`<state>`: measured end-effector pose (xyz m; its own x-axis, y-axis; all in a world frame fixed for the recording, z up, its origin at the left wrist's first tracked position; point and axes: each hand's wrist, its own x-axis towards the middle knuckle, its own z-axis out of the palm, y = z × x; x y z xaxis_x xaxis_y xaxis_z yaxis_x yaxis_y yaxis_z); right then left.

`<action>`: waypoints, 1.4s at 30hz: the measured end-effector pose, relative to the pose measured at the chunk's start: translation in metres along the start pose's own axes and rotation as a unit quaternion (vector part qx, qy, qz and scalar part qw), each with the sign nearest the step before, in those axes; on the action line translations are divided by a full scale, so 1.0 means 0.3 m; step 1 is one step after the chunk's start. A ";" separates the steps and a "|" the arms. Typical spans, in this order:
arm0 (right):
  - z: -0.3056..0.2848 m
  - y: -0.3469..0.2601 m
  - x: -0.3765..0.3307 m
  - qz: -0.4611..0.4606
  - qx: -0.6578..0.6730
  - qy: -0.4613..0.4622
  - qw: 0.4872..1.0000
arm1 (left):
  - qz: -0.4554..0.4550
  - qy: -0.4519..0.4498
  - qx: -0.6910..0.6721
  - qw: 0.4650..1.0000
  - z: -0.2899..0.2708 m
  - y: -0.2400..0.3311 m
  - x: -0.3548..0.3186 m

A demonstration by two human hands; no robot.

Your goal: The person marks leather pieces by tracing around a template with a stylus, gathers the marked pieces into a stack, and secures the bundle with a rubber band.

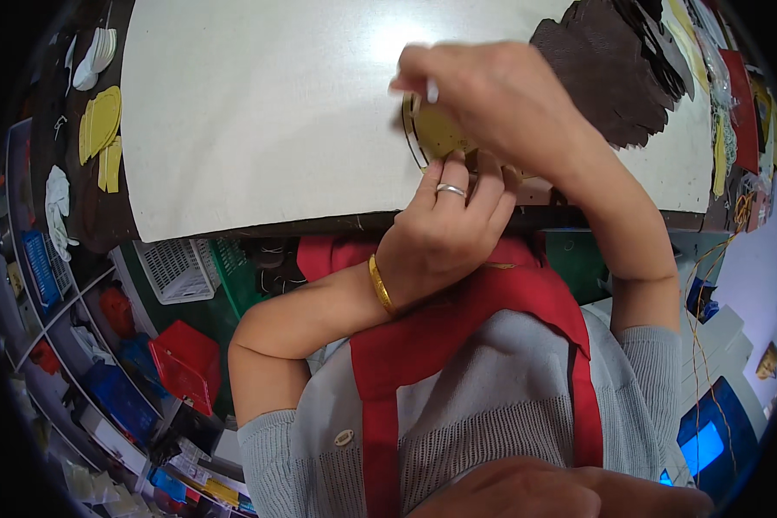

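A yellow template (436, 129) with a rounded edge, a dark curved outline and small holes lies near the front of the white tabletop. My left hand (445, 211) bends over its near edge, fingers close together and tips pressed onto it. Above it, my right hand (501, 99) is closed with curled fingers. A slim white-ended tool (432, 91) pokes out from that grip; most of it is hidden, so its kind is unclear. My right hand and wrist cover the template's right part.
A stack of dark brown leather pieces (600, 73) lies at the table's far right. More yellow templates (101, 125) and a white glove (57, 203) are at the left. Below stand a white basket (177, 269) and a red bin (186, 367). Cords (699, 328) hang at the right.
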<state>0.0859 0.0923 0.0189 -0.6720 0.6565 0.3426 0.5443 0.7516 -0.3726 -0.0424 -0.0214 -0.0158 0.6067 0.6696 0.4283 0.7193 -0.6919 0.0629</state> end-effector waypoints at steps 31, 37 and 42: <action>-0.193 0.031 -0.345 0.206 0.117 0.040 0.971 | 0.019 -0.045 0.065 0.997 -0.049 0.006 0.082; -0.161 -0.006 -0.289 0.248 0.010 -0.110 0.962 | 0.021 0.005 0.030 0.999 -0.037 -0.014 0.107; -0.262 0.121 -0.404 0.361 0.187 0.040 0.913 | 0.043 0.054 -0.080 0.994 0.007 -0.214 0.243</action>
<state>0.2265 0.0451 0.0317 -0.1580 0.9860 -0.0523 0.6114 0.0561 -0.7893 -0.0437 0.0723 0.0095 0.6179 0.5786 0.5324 0.5972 -0.7858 0.1608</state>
